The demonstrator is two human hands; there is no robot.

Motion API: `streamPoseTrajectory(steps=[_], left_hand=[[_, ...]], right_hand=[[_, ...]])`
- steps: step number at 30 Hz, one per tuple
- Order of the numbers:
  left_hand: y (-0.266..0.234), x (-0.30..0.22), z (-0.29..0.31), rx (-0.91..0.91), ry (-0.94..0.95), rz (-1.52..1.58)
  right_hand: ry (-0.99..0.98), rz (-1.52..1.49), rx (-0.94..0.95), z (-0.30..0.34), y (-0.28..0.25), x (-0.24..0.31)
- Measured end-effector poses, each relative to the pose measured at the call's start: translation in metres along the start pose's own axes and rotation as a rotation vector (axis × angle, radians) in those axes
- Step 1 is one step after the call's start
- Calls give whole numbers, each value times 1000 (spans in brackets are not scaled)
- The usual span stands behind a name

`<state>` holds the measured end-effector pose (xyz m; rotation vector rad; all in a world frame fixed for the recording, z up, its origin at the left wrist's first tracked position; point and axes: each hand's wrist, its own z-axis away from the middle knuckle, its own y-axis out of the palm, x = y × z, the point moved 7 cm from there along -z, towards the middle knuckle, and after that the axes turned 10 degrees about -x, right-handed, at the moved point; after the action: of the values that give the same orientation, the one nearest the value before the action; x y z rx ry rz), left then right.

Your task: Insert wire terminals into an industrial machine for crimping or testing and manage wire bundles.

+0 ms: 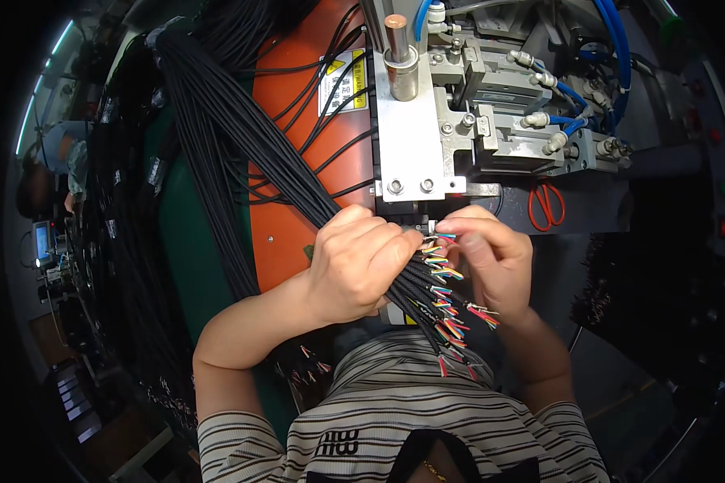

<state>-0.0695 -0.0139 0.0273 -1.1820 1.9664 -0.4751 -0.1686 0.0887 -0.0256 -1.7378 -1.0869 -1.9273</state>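
My left hand (354,262) is closed round a thick bundle of black cables (254,149) that runs down from the upper left. Below the hand the cable ends fan out, showing stripped coloured wires (447,310) in red, yellow, blue and white. My right hand (491,249) pinches the coloured wires of one cable end (445,237) between thumb and fingertips. That end lies right beside the small metal tip (431,227) under the machine's silver plate (411,145). Part of the bundle is hidden behind my left hand.
Pneumatic cylinders (511,137) with blue hoses stand at the upper right. Red-handled scissors (546,205) lie right of my right hand. An orange panel (298,153) carries a warning label (342,83). More black cables (121,266) hang at the left, where another person (60,157) is seen.
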Motion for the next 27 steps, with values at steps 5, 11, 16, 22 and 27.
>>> streamPoseTrajectory(steps=[5, 11, 16, 22, 27], left_hand=[[1, 6, -4, 41, -20, 66], [-2, 13, -12, 70, -91, 265], [0, 18, -8, 78, -147, 316], [-2, 17, -13, 115, -176, 324], [-1, 19, -13, 144, -187, 361]], right_hand=[[281, -203, 67, -3, 2, -8], [117, -58, 96, -7, 2, 1], [-124, 187, 93, -9, 5, 19], [-254, 302, 78, -10, 6, 26], [-149, 230, 107, -13, 5, 18]])
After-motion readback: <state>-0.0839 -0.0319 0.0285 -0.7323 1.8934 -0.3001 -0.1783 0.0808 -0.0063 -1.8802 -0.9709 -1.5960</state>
